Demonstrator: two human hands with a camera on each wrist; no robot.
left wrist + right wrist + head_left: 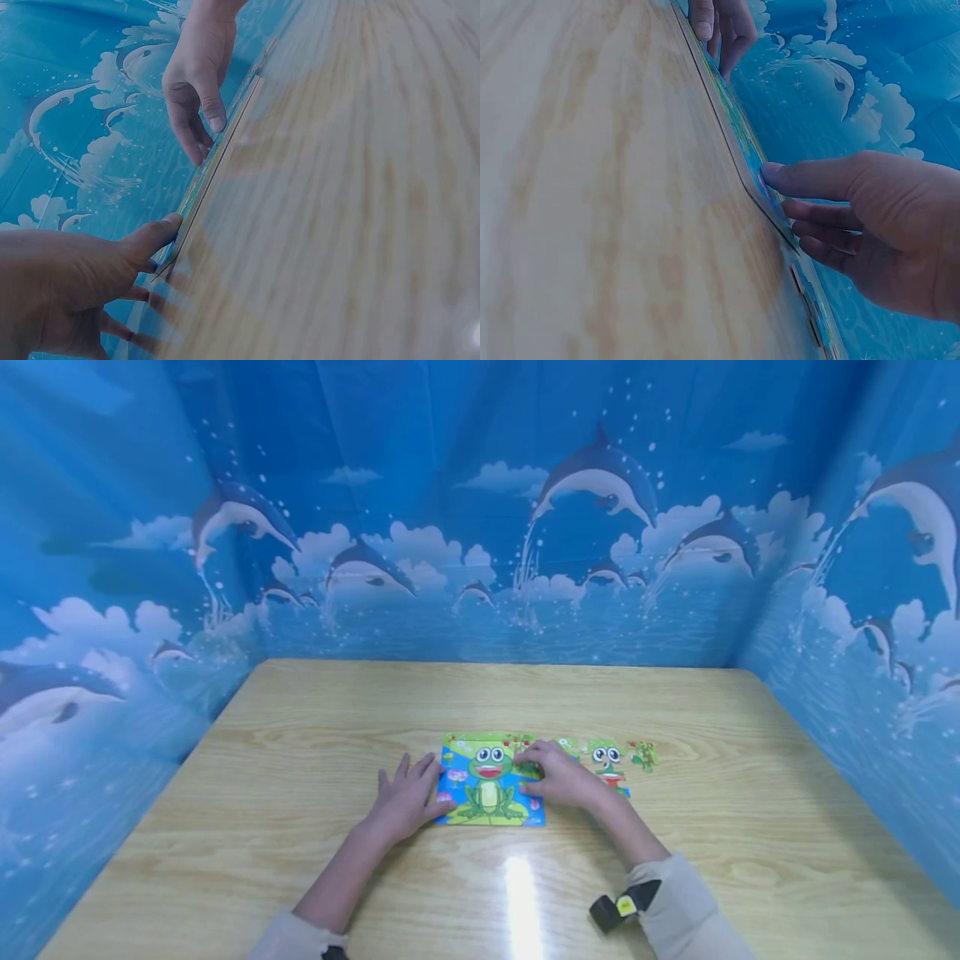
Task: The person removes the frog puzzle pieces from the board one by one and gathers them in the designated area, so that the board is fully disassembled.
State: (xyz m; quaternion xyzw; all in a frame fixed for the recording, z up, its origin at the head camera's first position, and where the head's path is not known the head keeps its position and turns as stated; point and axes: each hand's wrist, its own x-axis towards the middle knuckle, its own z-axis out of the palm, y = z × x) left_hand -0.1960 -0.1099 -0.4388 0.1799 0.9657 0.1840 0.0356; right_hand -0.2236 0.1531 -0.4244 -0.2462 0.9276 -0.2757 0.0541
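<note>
A frog jigsaw puzzle lies flat on the table, a green frog on a blue and yellow ground. My left hand rests at its left edge with fingers spread on the table and the thumb over the lower left corner. Over the right side of the puzzle is my right hand, its fingertips on the upper right part and its thumb lower down. In the right wrist view the right thumb touches the puzzle's face, with relaxed fingers beside the edge. No piece shows between them; the palm hides part of that side.
Loose puzzle pieces lie right of the puzzle: a frog face, a green piece with red dots, and others partly behind the right hand. The wooden table meets a dolphin-print curtain at the back and sides.
</note>
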